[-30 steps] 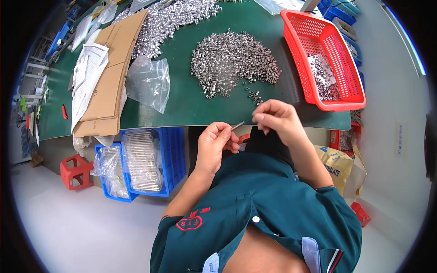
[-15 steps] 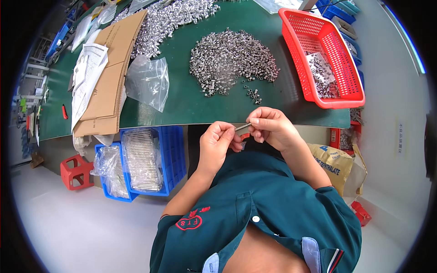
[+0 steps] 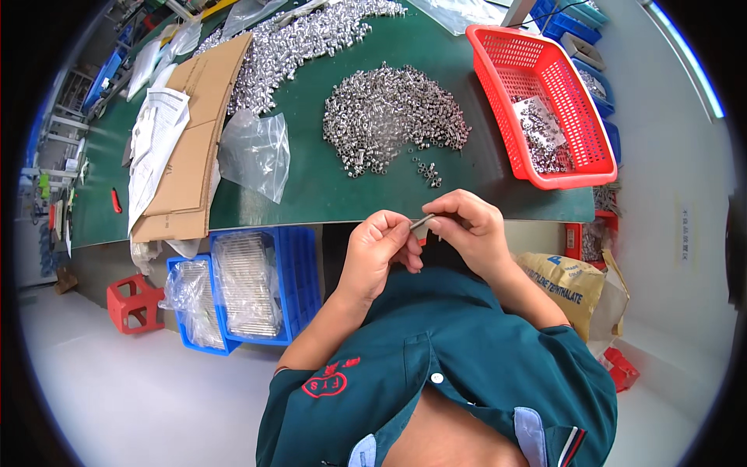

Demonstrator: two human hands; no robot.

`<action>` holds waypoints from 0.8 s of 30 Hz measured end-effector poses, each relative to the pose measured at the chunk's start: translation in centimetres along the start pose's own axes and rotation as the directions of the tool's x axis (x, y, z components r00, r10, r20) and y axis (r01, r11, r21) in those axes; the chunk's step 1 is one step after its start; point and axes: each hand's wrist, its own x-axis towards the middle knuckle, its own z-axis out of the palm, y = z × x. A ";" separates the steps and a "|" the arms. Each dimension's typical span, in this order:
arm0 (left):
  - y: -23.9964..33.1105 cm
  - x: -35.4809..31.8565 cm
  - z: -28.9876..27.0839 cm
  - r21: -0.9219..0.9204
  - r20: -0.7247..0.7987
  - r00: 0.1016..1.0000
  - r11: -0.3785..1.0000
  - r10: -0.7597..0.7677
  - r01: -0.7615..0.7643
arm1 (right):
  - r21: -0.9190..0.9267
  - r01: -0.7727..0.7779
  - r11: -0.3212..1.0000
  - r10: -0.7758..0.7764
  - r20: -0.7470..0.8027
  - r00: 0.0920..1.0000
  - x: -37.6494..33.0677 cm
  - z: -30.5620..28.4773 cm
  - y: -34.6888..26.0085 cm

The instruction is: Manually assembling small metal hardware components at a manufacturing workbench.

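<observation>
Green table (image 3: 311,191): slender metal rod (image 3: 420,222) held at the near edge

Left hand (image 3: 380,247) has thumb and forefinger clamped on the rod, which slants up toward the right. The right hand (image 3: 476,231) closes its thumb and fingertips about the rod's other end; whether these also pinch a ring is too small to tell. Just beyond the hands lies a loose cluster of small metal rings (image 3: 429,174), and behind it a broad pile of similar rings (image 3: 393,113). To the right stands a red perforated basket (image 3: 499,109), with a white sheet (image 3: 535,117) and scattered small parts inside. To the left, a clear plastic bag (image 3: 257,159) lies near cardboard (image 3: 187,132) topped by papers (image 3: 162,124); a second, brighter heap of metal parts (image 3: 299,50) spreads farther back. Below the table edge, at left, blue crates (image 3: 301,292) hold plastic-wrapped rods (image 3: 247,288).
</observation>
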 end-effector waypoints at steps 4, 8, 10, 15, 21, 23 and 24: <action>2.3 1.1 1.9 0.078 0.072 0.997 0.996 -0.039 0.034 | -0.086 0.111 0.990 -0.108 0.037 0.993 1.1 -2.2 -2.0; 5.3 4.1 5.6 0.245 0.142 0.990 0.969 -0.003 -0.032 | -0.296 0.203 0.934 -0.184 0.091 0.979 3.3 -5.7 -5.1; 6.2 6.2 7.5 0.345 0.203 0.979 0.935 0.008 -0.079 | -0.371 0.193 0.908 -0.179 0.071 0.981 4.5 -7.7 -5.8; 7.5 10.3 11.6 0.364 0.312 0.950 0.923 0.005 -0.125 | -0.394 0.099 0.914 -0.123 -0.035 0.992 6.5 -11.9 -5.9; 6.8 12.7 13.3 0.413 0.258 0.966 0.902 0.014 -0.124 | -0.146 -0.107 0.983 0.098 -0.072 0.993 7.2 -16.8 -3.6; 6.8 13.0 12.1 0.437 0.217 0.976 0.895 -0.006 -0.091 | -0.215 -0.160 0.963 0.139 -0.109 0.984 7.1 -18.4 -2.9; 6.9 12.7 11.3 0.444 0.203 0.979 0.891 0.004 -0.095 | -0.320 -0.140 0.937 0.110 -0.111 0.988 7.1 -19.1 -2.3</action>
